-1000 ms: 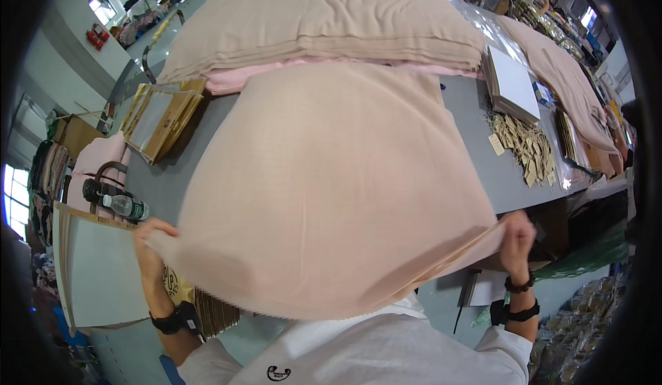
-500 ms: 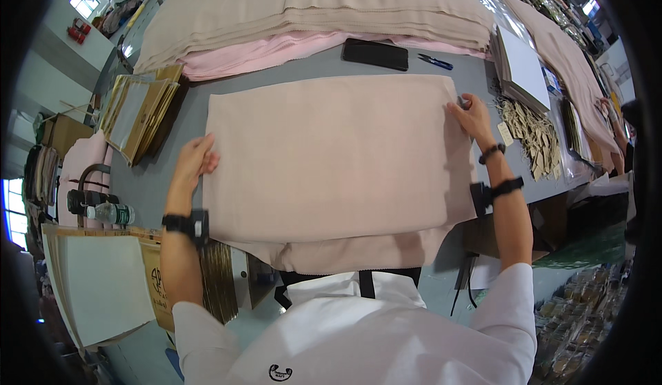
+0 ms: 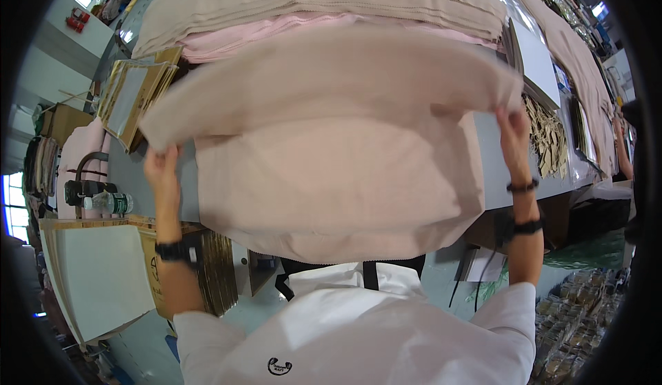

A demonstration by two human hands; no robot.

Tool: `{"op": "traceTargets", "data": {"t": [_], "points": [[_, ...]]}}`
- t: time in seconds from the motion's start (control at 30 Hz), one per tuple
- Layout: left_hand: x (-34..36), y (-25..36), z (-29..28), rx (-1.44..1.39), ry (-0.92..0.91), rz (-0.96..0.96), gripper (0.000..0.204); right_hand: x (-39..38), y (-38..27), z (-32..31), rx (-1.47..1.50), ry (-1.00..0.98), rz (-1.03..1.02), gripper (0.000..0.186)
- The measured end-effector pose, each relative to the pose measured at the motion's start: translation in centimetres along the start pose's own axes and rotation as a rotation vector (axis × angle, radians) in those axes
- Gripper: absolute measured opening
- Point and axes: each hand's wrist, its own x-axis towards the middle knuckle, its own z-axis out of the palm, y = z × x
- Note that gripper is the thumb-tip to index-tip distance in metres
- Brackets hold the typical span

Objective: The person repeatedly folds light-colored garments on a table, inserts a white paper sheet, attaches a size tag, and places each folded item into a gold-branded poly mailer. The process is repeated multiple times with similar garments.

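Observation:
A large beige cloth (image 3: 338, 171) lies over the grey table's near edge, its far half lifted and folding back toward me. My left hand (image 3: 161, 171) grips its far left corner, raised above the table. Over at the other far corner, my right hand (image 3: 512, 131) pinches the fabric. The lifted part is blurred. The cloth's near hem hangs over the table edge above my white shirt.
A tall stack of folded beige and pink cloths (image 3: 324, 2) fills the table's far side. Flat brown card sleeves (image 3: 131, 99) lie at the left, paper tags (image 3: 548, 136) and a white board (image 3: 534, 61) at the right. A water bottle (image 3: 107, 202) and cardboard sheets (image 3: 103, 281) are at my left.
The cloth lay flat under both palms half a second ago; now both hands have taken its far corners and lifted that edge up and toward me.

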Motion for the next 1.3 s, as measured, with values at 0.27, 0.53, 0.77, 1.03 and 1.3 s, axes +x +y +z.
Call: {"op": "traceTargets", "data": {"t": [0.27,0.53,0.77,1.03,1.3], "points": [[-5.0,-1.8,-5.0,0.579,-0.124,-0.084,0.016,-4.8,0.5,-2.7,-0.675,-0.217,0.049,0.024],[2.8,-3.2,1.9,0.761,-0.266,0.063,0.036,3.4,5.8,2.6,-0.699,-0.299,-0.289,0.029],[13.2,-2.8,8.5,0.696,0.053,0.120,0.030,13.4,4.8,6.4,-0.963,0.102,-0.240,0.028],[6.9,3.3,4.1,0.225,0.247,0.250,0.029,4.4,-4.0,3.2,-0.661,0.275,-0.438,0.030],[-9.6,0.2,-4.4,0.468,-0.233,0.088,0.026,-12.4,-4.0,-0.4,-0.965,-0.385,-0.386,0.009]]}}
